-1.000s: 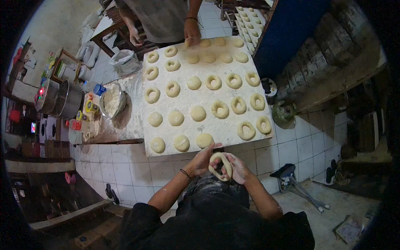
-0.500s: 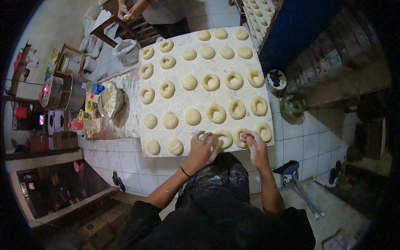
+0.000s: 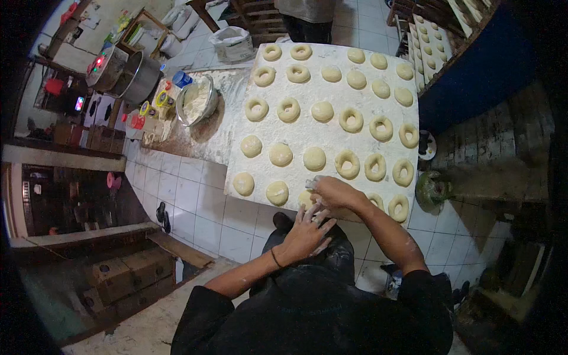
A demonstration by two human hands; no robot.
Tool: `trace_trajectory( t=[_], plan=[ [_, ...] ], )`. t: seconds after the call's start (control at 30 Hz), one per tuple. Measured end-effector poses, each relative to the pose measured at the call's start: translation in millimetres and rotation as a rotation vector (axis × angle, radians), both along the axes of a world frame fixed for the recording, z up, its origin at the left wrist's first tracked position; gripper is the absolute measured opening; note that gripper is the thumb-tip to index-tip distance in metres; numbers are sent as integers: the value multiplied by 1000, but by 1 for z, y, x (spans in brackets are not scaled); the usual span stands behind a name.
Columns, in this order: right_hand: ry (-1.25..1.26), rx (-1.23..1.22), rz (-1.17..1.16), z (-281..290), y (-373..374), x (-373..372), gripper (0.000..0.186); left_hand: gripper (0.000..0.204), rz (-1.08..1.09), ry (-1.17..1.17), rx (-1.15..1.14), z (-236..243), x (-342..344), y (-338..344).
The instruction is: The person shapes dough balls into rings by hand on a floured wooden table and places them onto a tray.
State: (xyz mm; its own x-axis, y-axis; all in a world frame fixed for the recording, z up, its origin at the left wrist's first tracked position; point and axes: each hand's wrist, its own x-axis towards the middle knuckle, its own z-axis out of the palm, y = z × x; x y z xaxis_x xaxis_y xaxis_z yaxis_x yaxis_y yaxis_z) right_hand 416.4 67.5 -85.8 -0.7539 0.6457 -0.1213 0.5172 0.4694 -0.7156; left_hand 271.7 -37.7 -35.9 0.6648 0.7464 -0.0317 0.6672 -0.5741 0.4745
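Note:
A floured white board [image 3: 236, 168] carries rows of dough rings [image 3: 381, 128] and flattened dough balls [image 3: 315, 158]. At its front edge, my right hand [image 3: 334, 192] reaches leftward with its fingers bent and bunched beside a partly covered dough ball [image 3: 305, 199]. What those fingers hold, if anything, is hidden. Just in front of the same edge is my left hand [image 3: 303, 234], its floury fingers spread and nothing in them. The right hand and forearm cover part of the front row, where a dough ring [image 3: 398, 207] shows at the right corner.
On a floury side table [image 3: 228, 89] at the left stand a metal bowl [image 3: 198, 102] of flour and several small tubs. A large metal pot [image 3: 138, 77] is behind them. A white sack [image 3: 232, 44] and a person [image 3: 307, 15] are beyond the board. A green gas cylinder [image 3: 433, 188] stands at the right.
My view has swung, so the board appears farther right. My right hand has moved left across the front row to the dough ball. My left hand has drawn back from the board, fingers spreading.

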Motion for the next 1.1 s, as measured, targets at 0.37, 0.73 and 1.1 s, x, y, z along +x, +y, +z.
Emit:
trace_trajectory(
  t=[0.37, 0.73, 1.1],
  plan=[
    [399, -339, -605, 62, -74, -39, 34, 44, 568, -649, -334, -2, -68, 3],
    [544, -92, -1040, 54, -129, -163, 29, 49, 348, -926, -458, -4, -153, -36],
    [620, -86, -890, 19, -155, -285, 38, 46, 554, -1266, -717, 37, -271, -59]
  ],
)
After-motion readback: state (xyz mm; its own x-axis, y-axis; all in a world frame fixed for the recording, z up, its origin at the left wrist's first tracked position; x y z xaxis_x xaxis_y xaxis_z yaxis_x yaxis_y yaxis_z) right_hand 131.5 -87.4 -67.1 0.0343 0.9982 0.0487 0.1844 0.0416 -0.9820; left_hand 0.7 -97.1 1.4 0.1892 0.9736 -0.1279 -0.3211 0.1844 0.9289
